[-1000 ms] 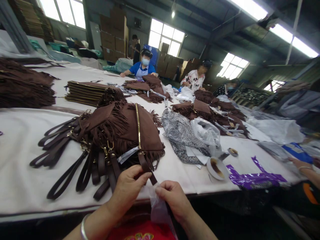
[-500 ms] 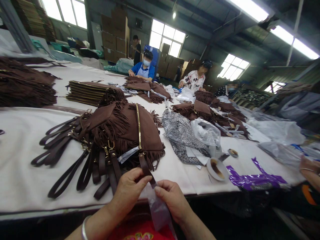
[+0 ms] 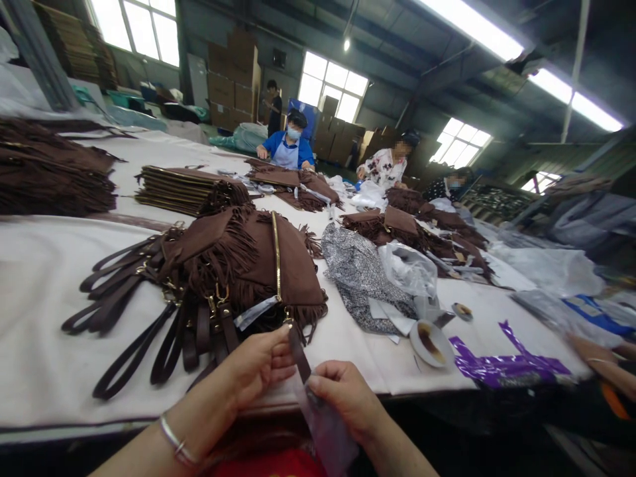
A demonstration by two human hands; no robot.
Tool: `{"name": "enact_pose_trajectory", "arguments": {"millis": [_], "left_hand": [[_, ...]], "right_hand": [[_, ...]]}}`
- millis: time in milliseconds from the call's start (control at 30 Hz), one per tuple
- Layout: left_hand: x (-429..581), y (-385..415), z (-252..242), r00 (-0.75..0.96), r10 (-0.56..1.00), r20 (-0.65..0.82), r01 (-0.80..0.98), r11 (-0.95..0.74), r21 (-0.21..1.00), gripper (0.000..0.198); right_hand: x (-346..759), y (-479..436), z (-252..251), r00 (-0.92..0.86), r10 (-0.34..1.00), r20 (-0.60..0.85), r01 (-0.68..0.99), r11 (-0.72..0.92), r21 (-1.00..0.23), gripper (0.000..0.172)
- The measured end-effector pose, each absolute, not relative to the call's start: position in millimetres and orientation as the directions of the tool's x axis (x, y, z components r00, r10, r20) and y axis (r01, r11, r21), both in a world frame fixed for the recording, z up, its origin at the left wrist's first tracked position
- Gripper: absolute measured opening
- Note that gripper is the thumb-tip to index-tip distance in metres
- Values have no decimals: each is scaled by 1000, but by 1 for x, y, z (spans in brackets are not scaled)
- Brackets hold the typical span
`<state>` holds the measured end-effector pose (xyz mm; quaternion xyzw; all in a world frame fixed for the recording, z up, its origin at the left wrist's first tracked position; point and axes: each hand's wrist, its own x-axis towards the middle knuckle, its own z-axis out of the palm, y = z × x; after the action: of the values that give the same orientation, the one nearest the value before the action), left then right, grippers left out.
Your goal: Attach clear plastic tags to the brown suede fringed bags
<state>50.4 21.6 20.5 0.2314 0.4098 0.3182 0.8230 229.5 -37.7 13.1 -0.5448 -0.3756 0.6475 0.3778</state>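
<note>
A pile of brown suede fringed bags (image 3: 263,258) with gold zips lies on the white table (image 3: 44,278) just beyond my hands, their dark straps (image 3: 129,324) fanned out to the left. My left hand (image 3: 258,368) is closed, pinching the wrist strap (image 3: 299,351) of the top bag near its gold clasp. My right hand (image 3: 342,394) is closed on a small clear plastic sleeve (image 3: 325,430) around the strap's lower end. A silver bangle rings my left wrist.
Flat stacks of brown bags (image 3: 183,189) sit further back and at far left (image 3: 50,172). Patterned fabric (image 3: 362,275), crumpled plastic (image 3: 410,268), a tape roll (image 3: 430,341) and purple film (image 3: 501,364) lie to the right. Several workers sit across the table; another person's hand (image 3: 596,351) reaches in at right.
My hands have shifted slightly toward me and the plastic sleeve has slid further over the strap's end. The other person's hand at right has moved lower.
</note>
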Motion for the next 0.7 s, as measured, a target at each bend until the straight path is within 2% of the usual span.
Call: {"name": "enact_pose_trajectory", "arguments": {"millis": [133,233,367,500,600,700], "left_hand": [[66,44,18,303,693,-654,-395,716,576,29],[82,49,15,228,707,-670,-440,688,576,19],[93,46,11,250,719,-648,-463,677,572,16],[96,40,7,259,739,-622,-508,652,563,19],[98,34,3,226,766,-602,-515,618,593,25],[100,28,-1,221,791,-570,-511,592,623,30]], "right_hand": [[235,-44,12,-111,894,-434,-69,-442,-894,28],[239,-45,12,-68,909,-411,48,-409,-911,31],[244,-39,16,-5,959,-284,302,-269,-914,40],[239,-26,20,47,990,-132,463,-139,-875,40],[232,-13,19,98,994,44,538,-15,-843,38],[226,4,15,131,988,81,555,-6,-832,40]]}}
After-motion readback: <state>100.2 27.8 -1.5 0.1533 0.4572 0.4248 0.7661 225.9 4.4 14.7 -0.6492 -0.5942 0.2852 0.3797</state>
